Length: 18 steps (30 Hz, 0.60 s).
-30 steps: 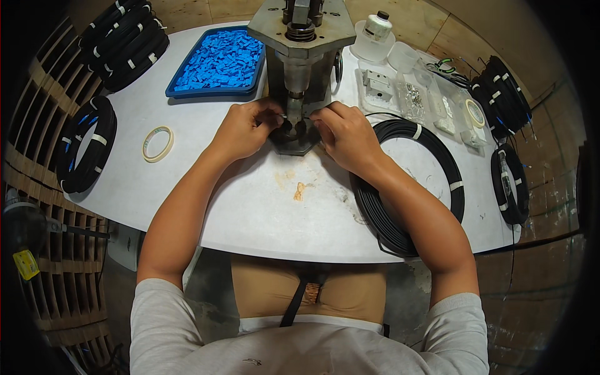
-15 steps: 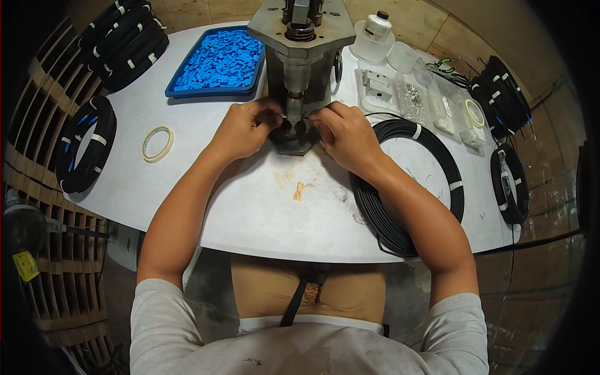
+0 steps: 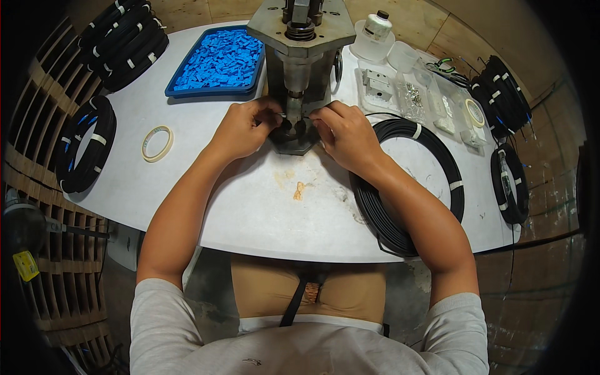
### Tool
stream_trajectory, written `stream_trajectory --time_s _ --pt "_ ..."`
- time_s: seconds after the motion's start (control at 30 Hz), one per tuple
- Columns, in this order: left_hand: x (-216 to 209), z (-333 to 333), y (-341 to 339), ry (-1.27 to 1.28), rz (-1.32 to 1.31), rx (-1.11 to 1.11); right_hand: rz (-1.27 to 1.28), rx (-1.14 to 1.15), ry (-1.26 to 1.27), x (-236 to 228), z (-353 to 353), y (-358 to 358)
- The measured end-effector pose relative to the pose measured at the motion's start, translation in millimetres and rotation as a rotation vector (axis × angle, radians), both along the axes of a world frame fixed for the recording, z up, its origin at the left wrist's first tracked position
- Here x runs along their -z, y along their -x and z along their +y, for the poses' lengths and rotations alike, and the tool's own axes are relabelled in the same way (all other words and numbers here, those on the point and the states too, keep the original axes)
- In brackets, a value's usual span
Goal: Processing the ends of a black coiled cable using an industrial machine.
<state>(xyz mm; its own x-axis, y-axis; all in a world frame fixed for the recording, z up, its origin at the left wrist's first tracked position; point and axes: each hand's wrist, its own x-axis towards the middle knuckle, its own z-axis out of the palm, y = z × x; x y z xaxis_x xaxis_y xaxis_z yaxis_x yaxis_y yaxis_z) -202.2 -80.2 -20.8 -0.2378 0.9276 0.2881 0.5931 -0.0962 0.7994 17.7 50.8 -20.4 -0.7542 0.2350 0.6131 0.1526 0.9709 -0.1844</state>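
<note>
A metal bench press [image 3: 301, 44] stands at the far middle of the table, its ram lowered toward the base. On the left side of the ram, my left hand [image 3: 249, 128] is closed, thumb and fingers pinched together close to the base. My right hand [image 3: 347, 132] mirrors it on the right side, fingers also pinched. Whatever lies between the fingertips is too small and dark to name. A coil of black cable [image 3: 455, 169] lies under my right forearm, and one thin strand of it runs near the right hand.
A blue tray [image 3: 215, 95] of small blue pieces stands left of the press. A tape roll [image 3: 157, 144] lies at left. More black cable coils [image 3: 87, 144] rest at both sides. At back right are a bottle [image 3: 377, 26] and a clear container [image 3: 414, 103] of small metal parts.
</note>
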Motion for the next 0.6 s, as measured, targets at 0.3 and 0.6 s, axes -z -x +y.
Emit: stream_trajectory --time_s 0.3,0.6 --pt "0.8 0.1 -1.1 -0.028 0.013 -0.004 -0.001 0.004 -0.001 0.1 -0.1 -0.6" --pt "1.0 0.6 -1.1 -0.028 0.032 -0.013 0.008 0.006 -0.007 -0.5 -0.8 0.0"
